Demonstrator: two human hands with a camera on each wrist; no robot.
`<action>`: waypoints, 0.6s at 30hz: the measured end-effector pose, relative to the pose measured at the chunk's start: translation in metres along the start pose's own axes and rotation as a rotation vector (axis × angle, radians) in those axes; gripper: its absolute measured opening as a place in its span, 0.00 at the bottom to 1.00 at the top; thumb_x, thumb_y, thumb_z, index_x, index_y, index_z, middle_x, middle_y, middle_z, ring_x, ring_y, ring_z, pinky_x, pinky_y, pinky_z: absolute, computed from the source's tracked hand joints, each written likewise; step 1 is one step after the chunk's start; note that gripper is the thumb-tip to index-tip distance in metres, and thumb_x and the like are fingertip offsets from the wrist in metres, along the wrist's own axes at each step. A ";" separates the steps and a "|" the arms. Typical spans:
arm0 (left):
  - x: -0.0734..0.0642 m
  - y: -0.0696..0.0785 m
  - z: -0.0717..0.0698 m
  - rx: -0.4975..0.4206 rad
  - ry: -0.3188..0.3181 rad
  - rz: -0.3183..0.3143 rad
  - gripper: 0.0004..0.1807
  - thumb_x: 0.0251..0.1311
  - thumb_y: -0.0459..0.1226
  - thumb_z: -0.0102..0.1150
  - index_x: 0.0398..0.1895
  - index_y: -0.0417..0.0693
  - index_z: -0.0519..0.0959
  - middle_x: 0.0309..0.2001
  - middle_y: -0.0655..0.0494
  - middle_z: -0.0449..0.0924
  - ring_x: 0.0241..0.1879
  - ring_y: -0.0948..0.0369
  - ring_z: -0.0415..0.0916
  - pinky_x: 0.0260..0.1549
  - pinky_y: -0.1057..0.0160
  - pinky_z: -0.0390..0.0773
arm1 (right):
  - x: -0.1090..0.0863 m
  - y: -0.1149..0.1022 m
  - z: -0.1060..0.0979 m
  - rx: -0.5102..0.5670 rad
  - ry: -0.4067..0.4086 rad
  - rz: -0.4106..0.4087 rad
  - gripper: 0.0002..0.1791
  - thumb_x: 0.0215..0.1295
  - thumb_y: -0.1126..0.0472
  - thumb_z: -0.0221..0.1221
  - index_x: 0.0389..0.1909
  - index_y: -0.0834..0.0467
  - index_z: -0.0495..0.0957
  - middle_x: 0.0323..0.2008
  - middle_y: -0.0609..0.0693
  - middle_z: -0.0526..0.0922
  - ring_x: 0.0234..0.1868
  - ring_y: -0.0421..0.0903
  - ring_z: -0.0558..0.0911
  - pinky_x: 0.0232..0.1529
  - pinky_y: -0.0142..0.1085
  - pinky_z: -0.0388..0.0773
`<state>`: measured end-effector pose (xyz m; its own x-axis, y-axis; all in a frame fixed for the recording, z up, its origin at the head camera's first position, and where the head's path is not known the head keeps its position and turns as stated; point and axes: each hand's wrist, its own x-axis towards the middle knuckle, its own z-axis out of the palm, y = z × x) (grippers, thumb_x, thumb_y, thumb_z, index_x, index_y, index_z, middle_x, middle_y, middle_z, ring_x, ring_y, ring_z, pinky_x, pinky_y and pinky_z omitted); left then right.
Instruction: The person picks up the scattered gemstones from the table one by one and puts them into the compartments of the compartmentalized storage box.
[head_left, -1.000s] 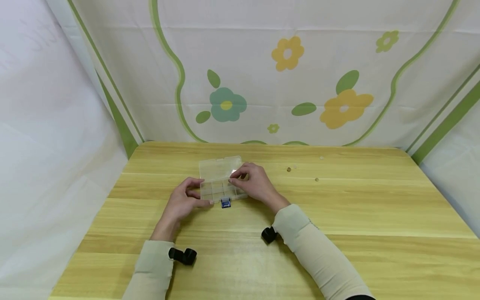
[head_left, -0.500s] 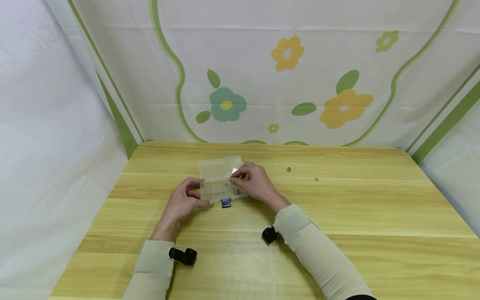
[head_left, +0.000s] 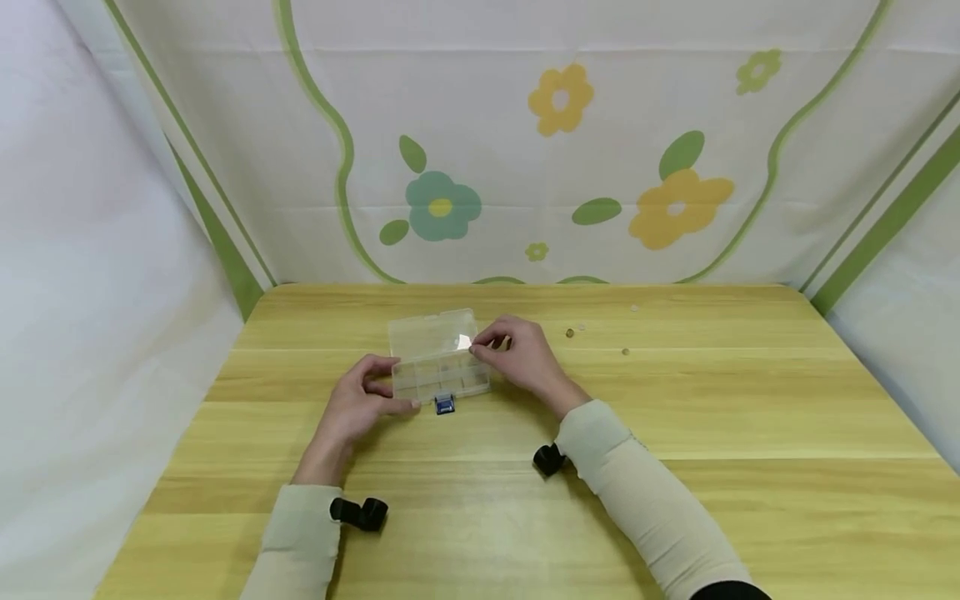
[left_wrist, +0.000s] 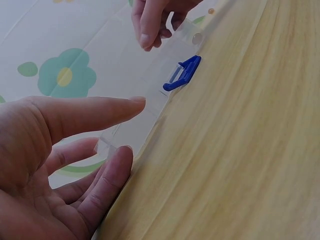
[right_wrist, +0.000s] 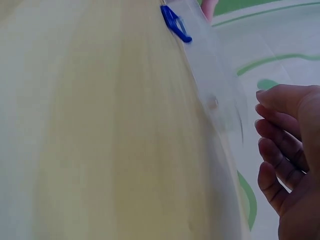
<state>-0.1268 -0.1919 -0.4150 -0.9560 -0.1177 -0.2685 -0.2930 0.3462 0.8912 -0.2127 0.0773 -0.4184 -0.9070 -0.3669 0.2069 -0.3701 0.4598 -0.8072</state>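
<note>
A clear plastic compartment box (head_left: 441, 377) lies on the table with its lid (head_left: 426, 335) tipped back. A blue latch (head_left: 445, 404) sticks out at its front edge. My left hand (head_left: 362, 395) holds the box's left end, thumb at the front corner and fingers behind. At the right end, by the lid corner, hovers my right hand (head_left: 517, 354) with loosely curled fingers. In the right wrist view nothing shows between the right thumb and fingers (right_wrist: 282, 125). A small round piece (left_wrist: 197, 38) shows at the box's right end in the left wrist view.
On the wooden table (head_left: 480, 500), right of the box, lie several tiny pieces: a brown round one (head_left: 569, 333), a second brownish one (head_left: 626, 352) and pale ones (head_left: 633, 308). A white flowered cloth (head_left: 510, 150) hangs behind the table.
My right hand has drawn back to the right from over the compartments, uncovering the box's right end. My left hand keeps its hold. The head view has shifted slightly.
</note>
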 end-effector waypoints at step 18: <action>-0.003 -0.001 -0.001 0.005 -0.007 0.018 0.41 0.51 0.32 0.84 0.71 0.50 0.77 0.64 0.45 0.79 0.51 0.52 0.80 0.53 0.58 0.73 | -0.017 0.038 -0.058 -0.082 0.125 0.190 0.06 0.72 0.55 0.71 0.45 0.50 0.91 0.49 0.50 0.88 0.49 0.50 0.83 0.48 0.45 0.80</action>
<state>-0.1240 -0.1927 -0.4150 -0.9613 -0.1052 -0.2547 -0.2755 0.3531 0.8941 -0.2228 0.1477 -0.4204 -0.9777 -0.1670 0.1270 -0.2013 0.5767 -0.7917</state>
